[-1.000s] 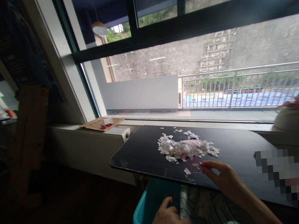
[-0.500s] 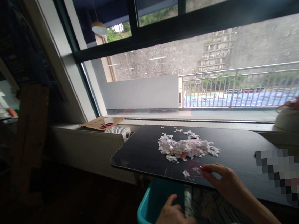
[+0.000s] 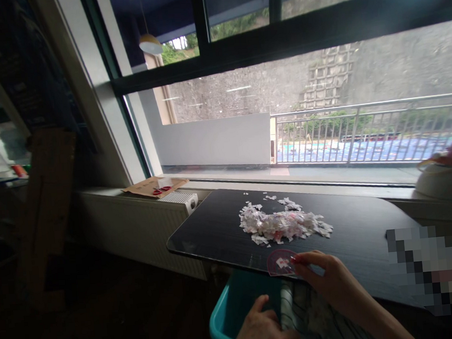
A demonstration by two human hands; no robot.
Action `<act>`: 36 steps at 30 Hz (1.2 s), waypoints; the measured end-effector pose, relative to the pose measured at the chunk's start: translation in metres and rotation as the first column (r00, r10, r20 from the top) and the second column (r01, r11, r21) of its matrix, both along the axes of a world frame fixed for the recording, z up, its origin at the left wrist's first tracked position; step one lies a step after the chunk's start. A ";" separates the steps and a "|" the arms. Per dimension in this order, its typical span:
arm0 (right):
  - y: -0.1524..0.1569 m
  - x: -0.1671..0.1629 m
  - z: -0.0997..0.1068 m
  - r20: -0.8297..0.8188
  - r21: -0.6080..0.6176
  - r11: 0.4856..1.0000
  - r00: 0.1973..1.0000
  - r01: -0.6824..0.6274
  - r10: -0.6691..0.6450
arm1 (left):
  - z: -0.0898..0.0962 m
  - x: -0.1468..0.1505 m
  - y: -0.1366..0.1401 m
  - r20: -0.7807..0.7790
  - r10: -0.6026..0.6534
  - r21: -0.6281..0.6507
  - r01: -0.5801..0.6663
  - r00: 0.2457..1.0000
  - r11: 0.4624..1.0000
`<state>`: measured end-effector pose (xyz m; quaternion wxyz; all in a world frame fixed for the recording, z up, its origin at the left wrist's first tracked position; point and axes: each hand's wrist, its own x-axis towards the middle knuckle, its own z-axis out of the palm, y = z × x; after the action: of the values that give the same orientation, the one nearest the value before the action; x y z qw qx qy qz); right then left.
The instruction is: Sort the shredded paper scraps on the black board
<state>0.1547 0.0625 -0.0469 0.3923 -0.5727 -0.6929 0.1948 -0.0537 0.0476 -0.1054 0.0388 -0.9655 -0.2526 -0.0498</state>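
Note:
My right hand (image 3: 330,276) pinches the corner of a clear pink protractor (image 3: 273,255) between thumb and fingers. The protractor lies at the front edge of the black table (image 3: 203,229), over a few loose paper scraps (image 3: 282,262). Behind it spreads a heap of torn white paper bits (image 3: 282,222), some with pink. Below the table edge, my left hand (image 3: 264,329) is closed at the near rim of a teal bin (image 3: 218,315), one finger extended over its inside. The grip itself is partly hidden.
Red-handled scissors (image 3: 162,189) rest on cardboard (image 3: 140,186) upon the radiator (image 3: 135,219) at left. A window with a sill stands behind the table. A pale rounded pot (image 3: 435,180) sits at far right. Striped cloth (image 3: 313,304) covers my lap.
My right hand has slid the protractor left along the table edge, over the loose scraps. The bin has shifted slightly right; my left hand stays beside it.

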 end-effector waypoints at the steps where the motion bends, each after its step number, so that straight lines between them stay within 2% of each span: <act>1: 0.001 0.002 0.000 0.004 0.013 1.000 1.000 0.022 -0.022 | 0.000 -0.001 0.000 -0.009 0.002 0.002 -0.002 1.000 1.000; 6: 0.004 0.020 -0.001 0.096 0.054 0.987 0.983 0.149 -0.154 | 0.000 -0.011 -0.001 -0.010 0.030 0.000 -0.030 1.000 1.000; 10: -0.001 0.029 0.002 0.156 0.061 0.986 0.974 0.154 -0.161 | 0.001 -0.021 -0.002 0.038 0.075 -0.018 -0.075 0.996 0.997; 15: -0.012 0.032 0.011 0.219 0.080 0.978 0.953 0.195 -0.208 | -0.001 -0.026 -0.003 0.046 0.084 -0.019 -0.083 0.995 0.996; 19: -0.018 0.031 0.016 0.255 0.084 0.980 0.947 0.181 -0.197 | -0.002 -0.028 -0.004 0.085 0.093 -0.009 -0.093 0.992 0.996; 23: -0.020 0.031 0.018 0.267 0.109 0.964 0.927 0.242 -0.263 | 0.001 -0.029 -0.006 0.130 0.101 -0.017 -0.100 0.986 0.995; 25: -0.018 0.028 0.018 0.244 0.130 0.964 0.935 0.230 -0.256 | 0.003 -0.029 -0.006 0.133 0.090 -0.036 -0.086 0.987 0.996; 29: -0.013 0.021 0.017 0.208 0.144 0.982 0.966 0.123 -0.152 | 0.007 -0.035 -0.007 0.145 0.090 -0.040 -0.085 0.985 0.996; 36: -0.023 0.034 0.013 0.215 0.128 0.976 0.956 0.176 -0.201 | 0.015 -0.046 -0.005 0.225 0.049 -0.094 -0.028 0.973 0.995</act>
<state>0.1884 0.0394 -0.0338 0.3577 -0.6327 -0.6849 0.0521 -0.0994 0.0426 -0.0907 -0.0329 -0.9492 -0.2760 -0.1476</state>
